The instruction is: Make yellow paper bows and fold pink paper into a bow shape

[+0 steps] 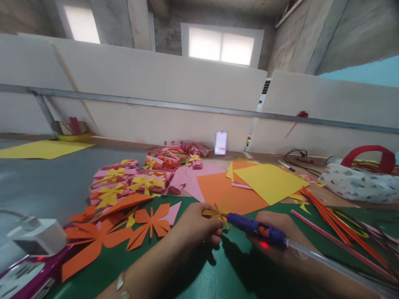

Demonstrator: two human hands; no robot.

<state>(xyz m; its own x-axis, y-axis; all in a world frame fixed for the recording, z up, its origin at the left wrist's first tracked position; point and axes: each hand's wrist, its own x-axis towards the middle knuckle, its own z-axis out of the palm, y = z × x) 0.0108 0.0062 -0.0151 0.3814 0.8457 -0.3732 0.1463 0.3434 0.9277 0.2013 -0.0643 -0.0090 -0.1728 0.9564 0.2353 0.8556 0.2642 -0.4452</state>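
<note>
My left hand (199, 226) is closed in a pinch on a small yellow paper flower piece (215, 213), held just above the green sheet (218, 274). My right hand (274, 241) grips a blue glue gun (257, 228) whose red light glows. The gun's nozzle touches the yellow piece from the right. A clear glue stick (314, 255) sticks out of the back of the gun. Both hands are low at the bottom centre.
Orange paper flower cutouts (149, 222) lie left of my hands. Behind them sits a pile of pink paper with yellow bows (131, 185). Orange (224, 193) and yellow sheets (268, 180) lie ahead. Thin orange strips (336, 224) and a patterned bag (358, 182) are right. A white charger (40, 236) is left.
</note>
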